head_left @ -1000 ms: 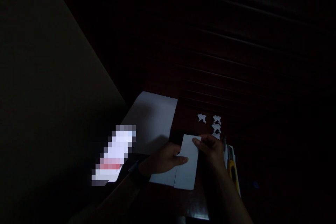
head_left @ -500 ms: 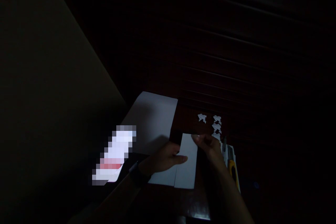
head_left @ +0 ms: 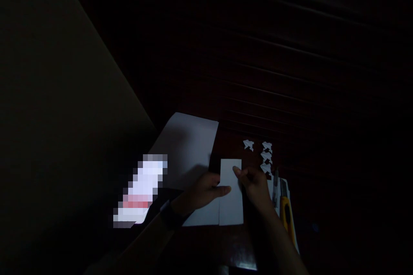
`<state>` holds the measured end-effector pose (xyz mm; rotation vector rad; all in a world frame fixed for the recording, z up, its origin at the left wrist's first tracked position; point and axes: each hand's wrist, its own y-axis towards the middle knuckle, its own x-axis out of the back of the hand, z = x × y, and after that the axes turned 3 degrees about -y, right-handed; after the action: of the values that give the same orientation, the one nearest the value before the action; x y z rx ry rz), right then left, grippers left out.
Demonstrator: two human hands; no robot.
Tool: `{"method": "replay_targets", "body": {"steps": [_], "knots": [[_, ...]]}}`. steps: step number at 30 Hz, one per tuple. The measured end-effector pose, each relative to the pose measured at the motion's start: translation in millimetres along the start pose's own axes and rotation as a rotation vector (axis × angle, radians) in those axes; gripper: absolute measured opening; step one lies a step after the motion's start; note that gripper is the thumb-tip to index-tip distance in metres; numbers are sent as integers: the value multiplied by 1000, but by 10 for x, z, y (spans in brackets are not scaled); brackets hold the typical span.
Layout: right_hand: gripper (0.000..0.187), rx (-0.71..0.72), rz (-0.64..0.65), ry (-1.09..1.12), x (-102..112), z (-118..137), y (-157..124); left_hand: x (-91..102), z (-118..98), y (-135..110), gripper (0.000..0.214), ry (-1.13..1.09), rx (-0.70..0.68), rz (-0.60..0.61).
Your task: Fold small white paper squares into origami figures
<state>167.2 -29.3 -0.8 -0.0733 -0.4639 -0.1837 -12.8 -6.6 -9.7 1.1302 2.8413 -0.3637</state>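
Note:
Between my hands is a narrow white strip of paper [head_left: 231, 208], held nearly upright in view. My left hand [head_left: 204, 191] grips its left side, with the thumb lying across the front and the fingers behind. At the upper right edge, my right hand [head_left: 256, 187] pinches the strip with thumb on top. Another white paper [head_left: 203, 217] shows below my left wrist, its edge meeting the strip. Beyond my right hand lie several small folded paper shapes [head_left: 266, 156], and one more folded shape [head_left: 248, 145] sits to their left.
A large white sheet [head_left: 190, 142] lies behind my left hand. On the left glows a blurred-out screen [head_left: 142, 191]. To the right, a yellow utility knife [head_left: 286, 212] and a pen [head_left: 275, 189] rest on white paper. Dark wooden table [head_left: 232, 240]; the surroundings are very dim.
The paper strip has turned slightly to stand straighter, its lower end shifting right and its top left. My right thumb has slid a little left and down onto its face.

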Motion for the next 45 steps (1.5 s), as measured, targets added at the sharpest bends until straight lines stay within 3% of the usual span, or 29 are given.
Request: {"method": "replay_targets", "body": {"steps": [3,8,19,23,30,35,40,45], "knots": [[42,14,-35,-19,-21,-16,-17,-9,-1,6,21,-103,4,13],[42,35,17,-31,-69,-5,-47,5,-36,15,25,-184,-9,-134],[47,-15,-15,-8,-109,13,-69,-21,13,40,32,-242,-30,-305],[43,-36,48,52,-103,2,-78,-3,10,53,33,-249,-17,-376],[47,-45,3,21,-95,-3,-91,27,-3,49,34,-270,-40,-395],[43,-40,48,83,-107,4,-98,10,-66,28,31,-332,-5,-472],[48,-87,-29,121,-131,5,-110,3,-73,34,31,-384,-7,-546],[42,-91,58,179,-119,41,-137,-11,-122,18,35,-416,-30,-546]]}}
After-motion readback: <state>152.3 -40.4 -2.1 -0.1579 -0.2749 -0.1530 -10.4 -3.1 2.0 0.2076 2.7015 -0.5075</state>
